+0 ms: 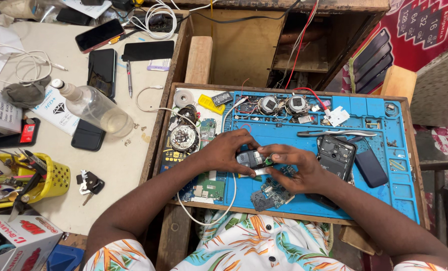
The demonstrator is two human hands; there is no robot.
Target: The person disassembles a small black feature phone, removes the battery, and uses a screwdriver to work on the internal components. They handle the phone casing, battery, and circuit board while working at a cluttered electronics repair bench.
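the wooden bench (294,213) carries a blue repair mat (384,150) across most of its top; to its left lies a pale side table (118,170) crowded with gear; at the far right hangs a red sign (424,30) with white print, angled against the wall; at the lower left corner sits a white carton (23,243) with red lettering, box-shaped and tilted; a flat white packet (53,110) with a dark diamond mark lies under the neck of a clear glass bottle (96,108); a yellow mesh basket (56,178) of tools stands at the left edge; several dark phones (102,70) lie flat on the table; on the mat, an opened black phone body (336,155) lies just right of the hands, a dark battery (370,168) beside it, tweezers (334,133) above it.

both hands meet at the middle of the mat over a small dark handset (253,159); the left hand (226,150) has its grip closed on the handset's left end; the right hand (296,168) pinches the right end with fingertips; the handset is lifted slightly off the mat, between the two.

the step looks like pressing or prising the small handset's shell; the next move likely calls for steady, even thumb pressure along the seam, since loose circuit boards (271,193) lie just below the hands.
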